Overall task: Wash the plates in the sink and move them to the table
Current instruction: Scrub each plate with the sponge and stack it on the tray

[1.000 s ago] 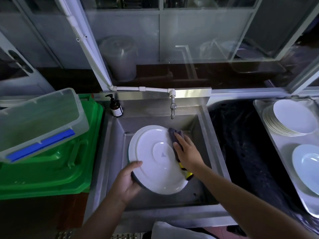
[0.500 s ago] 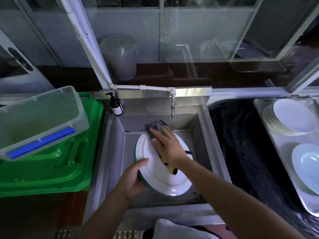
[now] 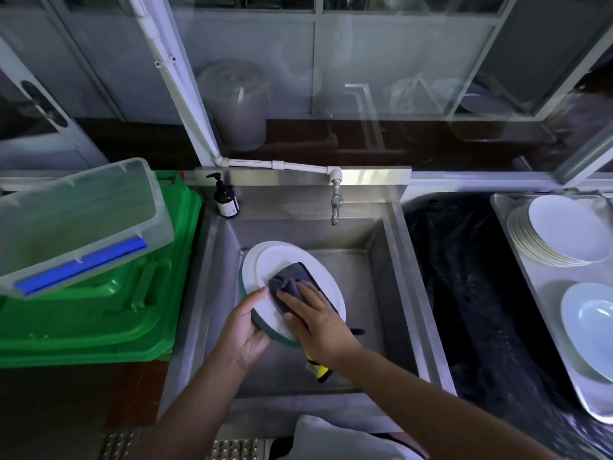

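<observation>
A white plate [image 3: 282, 263] is held tilted inside the steel sink [image 3: 388, 267]. My left hand [image 3: 243, 330] grips its lower left rim, thumb on the face. My right hand [image 3: 318, 320] presses a dark grey cloth [image 3: 288, 282] flat against the plate's face, fingers spread; a yellow scrap of the cloth hangs below my wrist. On the metal tray [image 3: 547, 287] at the right stand a stack of white plates [image 3: 560, 234] and a single pale plate [image 3: 593, 330].
A tap [image 3: 336, 207] juts over the sink's back wall, with a dark soap pump bottle [image 3: 226, 200] at the back left corner. A clear lidded box [image 3: 76, 220] lies on green plastic bins [image 3: 109, 313] to the left. Black cloth [image 3: 464, 293] covers the counter right of the sink.
My right hand slid the cloth from the plate's upper edge down across its face toward my left thumb. The plate tipped and shifted slightly left in my left hand.
</observation>
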The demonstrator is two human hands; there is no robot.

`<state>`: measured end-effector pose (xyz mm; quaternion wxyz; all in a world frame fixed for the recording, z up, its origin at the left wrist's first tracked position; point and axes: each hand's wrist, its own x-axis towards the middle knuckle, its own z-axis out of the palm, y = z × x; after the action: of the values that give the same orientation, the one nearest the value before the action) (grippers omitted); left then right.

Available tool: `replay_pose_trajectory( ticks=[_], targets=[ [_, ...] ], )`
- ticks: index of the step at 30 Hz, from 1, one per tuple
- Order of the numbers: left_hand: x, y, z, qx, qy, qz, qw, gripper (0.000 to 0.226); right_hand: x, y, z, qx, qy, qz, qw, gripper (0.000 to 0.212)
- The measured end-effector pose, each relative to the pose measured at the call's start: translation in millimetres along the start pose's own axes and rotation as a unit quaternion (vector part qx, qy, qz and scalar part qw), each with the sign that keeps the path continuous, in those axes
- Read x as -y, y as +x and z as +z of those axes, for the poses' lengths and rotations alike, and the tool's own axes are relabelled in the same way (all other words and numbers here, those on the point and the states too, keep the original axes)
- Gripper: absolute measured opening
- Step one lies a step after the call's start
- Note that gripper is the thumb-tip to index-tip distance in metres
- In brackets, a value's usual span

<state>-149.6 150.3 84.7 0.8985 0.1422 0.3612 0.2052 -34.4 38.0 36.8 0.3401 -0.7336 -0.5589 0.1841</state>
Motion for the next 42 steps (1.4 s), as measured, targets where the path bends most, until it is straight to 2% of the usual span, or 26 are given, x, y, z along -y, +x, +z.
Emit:
replay_pose_trajectory(
  ticks=[3,5,9,12,14,17,19,23,27,29,32,34,35,37,38,40,42],
  targets=[
    [-0.5,5.8,-7.1,0.003,-0.008,0.002,1.0,0.044,-19.3,-15.6,-10.5,0.025,-0.017,-0.04,0.999,0.071],
    [1.9,8.9,-9.7,0.002,-0.025,0.004,1.0,0.048,-28.4,-25.2,-19.6,0.06,-0.071,-0.06,0.994,0.084],
    [12.2,14.4,-11.1,-0.022,-0.056,-0.018,0.998,0.044,-29.2,-31.2,-18.2,0.011,-0.221,-0.073,0.973,0.068],
    [12.4,22.5,-11.1,-0.039,-0.064,-0.02,0.997,0.039,-25.9,-28.0,-11.3,-0.026,-0.256,-0.079,0.963,0.067],
    [8.8,26.0,-4.4,-0.073,-0.052,-0.025,0.996,0.035,-26.6,-21.5,-16.4,-0.021,-0.255,-0.068,0.964,0.071],
    [3.5,37.9,-2.5,-0.167,0.007,-0.066,0.984,0.043,-25.8,-6.5,-27.6,0.024,-0.256,-0.031,0.966,0.083],
    [5.0,47.2,-6.8,-0.188,0.106,-0.115,0.97,0.057,-25.7,4.0,-35.6,0.045,-0.268,-0.008,0.962,0.082],
    [16.7,36.1,-1.9,-0.185,0.283,-0.17,0.926,0.066,-30.7,14.8,-52.7,0.102,-0.278,0.018,0.955,0.073],
    [21.1,33.2,-13.5,-0.182,0.417,-0.202,0.867,0.086,-36.2,16.9,-67.6,0.123,-0.275,0.017,0.953,0.07],
    [18.0,33.1,-21.5,-0.188,0.473,-0.185,0.84,0.087,-39.5,21.8,-76.3,0.129,-0.283,0.015,0.95,0.069],
    [15.2,37.4,-27.6,-0.206,0.562,-0.028,0.801,0.078,-44.3,29.6,-91.2,0.142,-0.279,0.008,0.95,0.068],
    [14.1,40.4,-26.3,-0.123,0.61,0.072,0.78,0.076,-47.1,35.5,-101.8,0.156,-0.282,-0.003,0.947,0.065],
    [14.4,40.9,-24.1,-0.052,0.657,0.09,0.746,0.075,-47.0,38.7,-106.4,0.164,-0.284,-0.01,0.945,0.065],
    [15.7,41.5,-22.1,0.044,0.754,0.132,0.642,0.066,-43.7,46.2,-115.0,0.177,-0.282,-0.009,0.943,0.066],
    [15.6,42.6,-22.4,0.059,0.775,0.158,0.61,0.058,-42.6,49.5,-118.5,0.183,-0.281,-0.007,0.942,0.066],
    [14.8,41.3,-18.5,0.05,0.794,0.199,0.573,0.041,-42.8,54.0,-122.7,0.189,-0.28,-0.008,0.941,0.065],
    [14.8,37.5,-10.7,0.041,0.825,0.208,0.524,0.035,-43.1,56.7,-125.0,0.184,-0.277,-0.013,0.943,0.06]
  ],
)
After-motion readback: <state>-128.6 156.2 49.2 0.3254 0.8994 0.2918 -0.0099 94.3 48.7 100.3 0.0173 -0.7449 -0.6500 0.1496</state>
